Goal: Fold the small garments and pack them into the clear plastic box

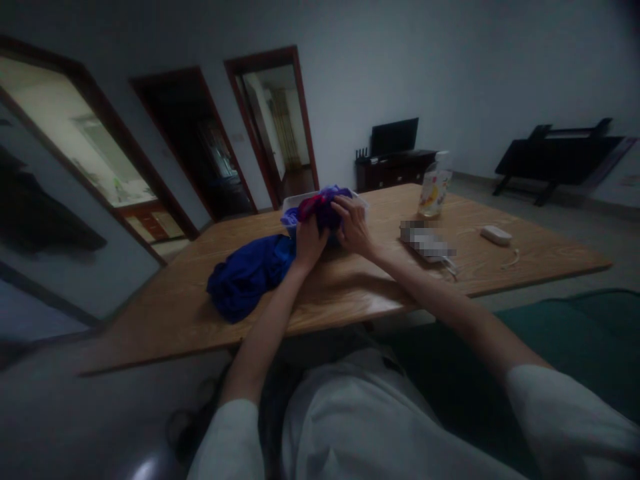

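On the wooden table in front of me stands a pale plastic container [363, 198] with bunched purple and red cloth [326, 208] in it. My left hand [311, 241] is at the near side of the cloth, its fingers closed against the red and purple part. Over the right side of the bundle, my right hand [354, 225] curls its fingers into the purple cloth. The exact kind of fabric item cannot be made out. To the left of the container, close to my left wrist, lies a crumpled dark blue cloth [250, 277].
The wooden table [390, 287] also holds a clear jug [434, 190], a blurred-out item [427, 243] with a cable and a small white device [496, 235] with a cord. A television [395, 137] stands on a dark cabinet behind. Green seating [575, 333] is at right.
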### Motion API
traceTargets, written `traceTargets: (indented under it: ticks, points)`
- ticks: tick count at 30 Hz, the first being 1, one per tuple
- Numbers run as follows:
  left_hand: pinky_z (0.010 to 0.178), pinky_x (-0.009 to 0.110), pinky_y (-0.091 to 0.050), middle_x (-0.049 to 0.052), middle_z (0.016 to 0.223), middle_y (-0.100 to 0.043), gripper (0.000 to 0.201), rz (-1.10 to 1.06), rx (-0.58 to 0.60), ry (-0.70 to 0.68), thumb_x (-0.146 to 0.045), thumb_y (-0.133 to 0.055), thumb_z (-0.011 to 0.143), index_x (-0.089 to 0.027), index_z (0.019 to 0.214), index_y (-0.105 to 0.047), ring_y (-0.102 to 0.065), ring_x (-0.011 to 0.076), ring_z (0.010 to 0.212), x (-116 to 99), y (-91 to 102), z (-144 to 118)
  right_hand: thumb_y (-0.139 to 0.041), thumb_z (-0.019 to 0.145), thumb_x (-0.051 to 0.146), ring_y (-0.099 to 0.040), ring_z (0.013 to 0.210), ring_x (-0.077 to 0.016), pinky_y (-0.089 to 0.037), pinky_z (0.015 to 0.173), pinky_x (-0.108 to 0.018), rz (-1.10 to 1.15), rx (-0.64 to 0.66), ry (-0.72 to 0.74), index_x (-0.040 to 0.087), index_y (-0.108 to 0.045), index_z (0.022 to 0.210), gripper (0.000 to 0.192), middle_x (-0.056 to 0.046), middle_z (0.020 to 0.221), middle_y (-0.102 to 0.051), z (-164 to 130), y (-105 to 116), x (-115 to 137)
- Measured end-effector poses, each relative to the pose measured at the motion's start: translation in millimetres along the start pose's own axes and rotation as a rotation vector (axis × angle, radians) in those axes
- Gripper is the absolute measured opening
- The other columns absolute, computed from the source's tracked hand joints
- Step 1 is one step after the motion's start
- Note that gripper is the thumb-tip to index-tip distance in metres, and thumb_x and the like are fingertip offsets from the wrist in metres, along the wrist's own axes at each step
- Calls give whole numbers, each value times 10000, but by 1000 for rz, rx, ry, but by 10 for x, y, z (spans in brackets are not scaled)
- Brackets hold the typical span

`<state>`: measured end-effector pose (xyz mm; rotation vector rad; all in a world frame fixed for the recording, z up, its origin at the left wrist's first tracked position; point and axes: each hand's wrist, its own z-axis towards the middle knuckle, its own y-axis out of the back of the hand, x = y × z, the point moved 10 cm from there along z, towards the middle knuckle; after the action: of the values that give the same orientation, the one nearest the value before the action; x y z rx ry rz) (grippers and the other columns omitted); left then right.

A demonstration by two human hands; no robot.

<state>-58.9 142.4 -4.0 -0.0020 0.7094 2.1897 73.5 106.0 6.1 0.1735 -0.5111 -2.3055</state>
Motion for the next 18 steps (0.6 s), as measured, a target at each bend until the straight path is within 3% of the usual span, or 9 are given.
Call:
traceTargets:
  ticks: [5, 12, 18]
  points:
    - [1178, 600, -444, 187, 1402, -653, 537, 31, 23, -53, -223, -618, 935, -175, 1460, -515, -594, 388, 1354, -32, -48, -58, -544, 881, 242, -222, 1637, -367, -205, 1302, -684, -20, 59, -10, 278, -357, 1660, 802, -89, 1741, -325, 47, 46, -42]
    - [1040, 544, -508, 129, 1114, -705, 264, 61, 8, -93, -294, -672, 929, -208, 1173, -622, -652, 351, 1119, -91, 15, -118, -661, 755, 290, -534, 1411, -394, -326, 1254, -614, 31, 34, -27, 130, -494, 1519, 799, -202, 1474, -609, -74, -136, -381]
    - [1144, 506, -474, 163, 1329, -654, 368, 24, -57, -146, -371, -488, 1073, -193, 1390, -547, -614, 305, 1286, -287, 149, -108, -632, 817, 403, -635, 1225, -383, -506, 1105, -581, 190, -58, -164, 114, -491, 1490, 746, -211, 1348, -666, -98, -179, -645]
